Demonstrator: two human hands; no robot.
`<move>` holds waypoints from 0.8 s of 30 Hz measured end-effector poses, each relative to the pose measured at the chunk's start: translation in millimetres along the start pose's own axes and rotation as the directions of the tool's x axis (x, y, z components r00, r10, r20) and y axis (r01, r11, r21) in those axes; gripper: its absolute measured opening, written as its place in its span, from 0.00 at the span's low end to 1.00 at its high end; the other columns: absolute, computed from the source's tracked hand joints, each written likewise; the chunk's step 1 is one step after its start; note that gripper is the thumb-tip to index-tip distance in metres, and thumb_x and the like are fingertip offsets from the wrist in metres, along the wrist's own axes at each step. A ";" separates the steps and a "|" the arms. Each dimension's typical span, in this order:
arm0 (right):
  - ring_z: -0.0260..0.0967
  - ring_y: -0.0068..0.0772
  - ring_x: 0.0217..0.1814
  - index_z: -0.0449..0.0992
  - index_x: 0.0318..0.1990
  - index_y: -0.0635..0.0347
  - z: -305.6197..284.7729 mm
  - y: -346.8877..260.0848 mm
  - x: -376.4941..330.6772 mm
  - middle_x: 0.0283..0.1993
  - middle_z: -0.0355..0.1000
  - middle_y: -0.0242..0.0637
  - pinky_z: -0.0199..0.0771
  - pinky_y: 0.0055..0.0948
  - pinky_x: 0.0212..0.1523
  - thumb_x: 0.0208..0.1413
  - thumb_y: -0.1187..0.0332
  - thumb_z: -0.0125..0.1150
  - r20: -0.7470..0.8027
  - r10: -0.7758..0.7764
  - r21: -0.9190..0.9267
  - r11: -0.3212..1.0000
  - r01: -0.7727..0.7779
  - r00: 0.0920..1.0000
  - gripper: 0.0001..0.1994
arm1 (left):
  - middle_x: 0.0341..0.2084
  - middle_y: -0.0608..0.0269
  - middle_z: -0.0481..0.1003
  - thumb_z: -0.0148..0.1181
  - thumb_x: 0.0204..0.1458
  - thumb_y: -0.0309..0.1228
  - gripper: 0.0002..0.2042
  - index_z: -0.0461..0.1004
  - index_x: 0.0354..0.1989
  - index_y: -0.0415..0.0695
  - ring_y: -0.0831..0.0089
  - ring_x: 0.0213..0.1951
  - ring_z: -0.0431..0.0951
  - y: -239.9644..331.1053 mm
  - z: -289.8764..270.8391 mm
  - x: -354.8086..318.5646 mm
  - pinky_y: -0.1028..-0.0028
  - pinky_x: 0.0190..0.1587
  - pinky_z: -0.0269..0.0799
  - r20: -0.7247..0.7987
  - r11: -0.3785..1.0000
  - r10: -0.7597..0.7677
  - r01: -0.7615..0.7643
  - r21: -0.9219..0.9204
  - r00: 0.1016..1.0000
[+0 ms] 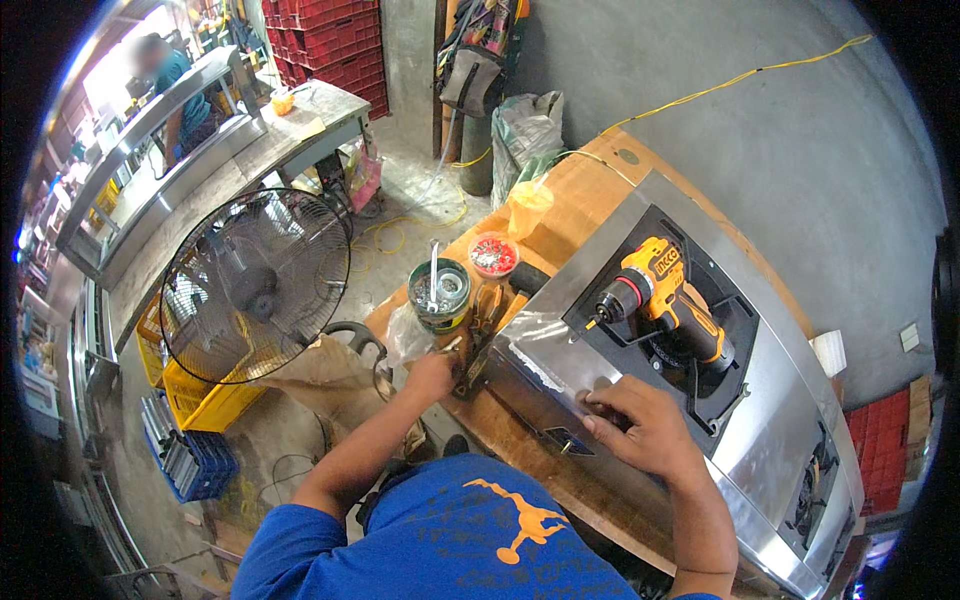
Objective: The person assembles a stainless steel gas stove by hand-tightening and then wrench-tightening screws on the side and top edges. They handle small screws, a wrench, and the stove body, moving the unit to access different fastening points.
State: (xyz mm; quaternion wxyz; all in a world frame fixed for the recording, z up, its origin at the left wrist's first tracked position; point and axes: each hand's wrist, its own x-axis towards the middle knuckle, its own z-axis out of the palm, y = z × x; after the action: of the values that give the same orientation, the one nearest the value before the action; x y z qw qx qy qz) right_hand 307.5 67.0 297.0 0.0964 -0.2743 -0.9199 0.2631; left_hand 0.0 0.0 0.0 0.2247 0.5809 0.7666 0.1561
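Note:
My right hand [645, 425] is over the near edge of a large stainless steel panel unit [560, 345], fingers curled and pinched. Whatever small thing they may hold is hidden. My left hand [430, 378] is closed beside the pliers and other hand tools [487, 310] on the wooden table. A small pale piece [453, 344] shows at its fingertips; I cannot make out its kind. On the steel unit a yellow and black cordless drill [665, 285] lies across a dark recessed opening. Below my right hand, a short brass-coloured stem [567, 447] sticks out of the unit's front side.
Behind the tools stand a tub of small metal parts [440, 312] with a wrench in it and a red-filled container [494, 256]. A black fan [257, 285] stands at the left, above yellow [205, 395] and blue crates [215, 465]. Another person [185, 95] is far off.

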 end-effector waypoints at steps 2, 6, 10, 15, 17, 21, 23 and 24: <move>0.76 0.45 0.44 0.79 0.45 0.54 0.2 0.7 0.6 0.44 0.76 0.40 0.77 0.38 0.42 0.53 0.60 0.67 -0.014 -0.013 0.018 1.000 0.013 1.000 0.14 | 0.33 0.47 0.79 0.58 0.44 0.29 0.12 0.78 0.39 0.46 0.47 0.37 0.79 -6.3 6.3 3.3 0.54 0.40 0.75 0.010 1.000 -0.001 0.000 0.031 1.000; 0.75 0.46 0.43 0.79 0.45 0.54 1.8 0.9 0.6 0.44 0.76 0.41 0.77 0.38 0.42 0.53 0.60 0.66 -0.027 -0.027 -0.001 1.000 0.027 0.999 0.14 | 0.29 0.48 0.78 0.57 0.42 0.28 0.10 0.78 0.35 0.45 0.47 0.35 0.79 -17.9 11.7 8.3 0.54 0.39 0.75 -0.060 0.979 0.198 -0.194 0.060 0.978; 0.75 0.46 0.42 0.79 0.45 0.54 2.4 1.7 0.5 0.43 0.76 0.41 0.77 0.39 0.41 0.53 0.60 0.66 -0.035 -0.037 -0.026 0.999 0.036 0.999 0.14 | 0.24 0.49 0.77 0.56 0.42 0.28 0.06 0.77 0.28 0.44 0.48 0.33 0.79 -14.8 10.7 14.2 0.55 0.36 0.76 -0.077 0.962 0.270 -0.266 0.060 0.960; 0.75 0.47 0.41 0.79 0.45 0.52 0.6 2.2 -2.0 0.41 0.76 0.41 0.77 0.39 0.39 0.53 0.59 0.67 -0.001 0.000 -0.028 1.000 0.000 1.000 0.14 | 0.24 0.48 0.77 0.56 0.43 0.29 0.05 0.77 0.27 0.43 0.47 0.32 0.79 -6.9 -0.6 20.3 0.55 0.36 0.76 0.057 0.955 0.297 -0.297 -0.002 0.953; 0.75 0.47 0.40 0.79 0.45 0.52 3.6 2.2 0.1 0.41 0.76 0.41 0.76 0.39 0.39 0.53 0.59 0.67 -0.037 -0.039 -0.026 0.999 0.038 0.999 0.14 | 0.25 0.47 0.77 0.56 0.44 0.29 0.06 0.78 0.28 0.43 0.47 0.32 0.79 -4.0 -6.3 26.6 0.55 0.36 0.76 0.102 0.927 0.358 -0.367 0.083 0.928; 0.75 0.47 0.40 0.79 0.44 0.53 5.7 3.5 -1.2 0.40 0.76 0.41 0.76 0.39 0.39 0.53 0.60 0.67 -0.039 -0.008 0.018 1.000 0.009 0.999 0.13 | 0.28 0.47 0.78 0.56 0.45 0.29 0.08 0.79 0.31 0.43 0.48 0.34 0.81 -1.5 -13.9 31.6 0.55 0.39 0.77 0.271 0.919 0.317 -0.365 0.147 0.909; 0.75 0.46 0.40 0.79 0.44 0.53 5.7 4.3 0.9 0.39 0.76 0.42 0.76 0.38 0.39 0.53 0.60 0.67 -0.026 0.012 0.051 0.999 -0.011 1.000 0.13 | 0.29 0.47 0.79 0.56 0.45 0.29 0.09 0.80 0.32 0.43 0.48 0.35 0.81 -3.1 -19.7 29.4 0.55 0.39 0.77 0.280 0.914 0.333 -0.382 0.140 0.900; 0.75 0.46 0.40 0.79 0.44 0.53 5.6 4.6 1.6 0.39 0.76 0.42 0.76 0.38 0.39 0.53 0.61 0.67 -0.037 -0.003 0.044 0.999 0.005 0.999 0.13 | 0.29 0.46 0.79 0.57 0.45 0.29 0.09 0.80 0.33 0.43 0.48 0.35 0.81 -3.6 -23.1 27.9 0.54 0.39 0.77 0.290 0.936 0.287 -0.332 0.116 0.913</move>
State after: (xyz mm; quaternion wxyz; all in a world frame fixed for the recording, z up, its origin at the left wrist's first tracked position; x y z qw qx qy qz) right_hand 306.5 68.7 289.8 0.1201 -0.2751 -0.9125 0.2779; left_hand -21.4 26.3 13.3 0.2508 0.7273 0.6371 0.0464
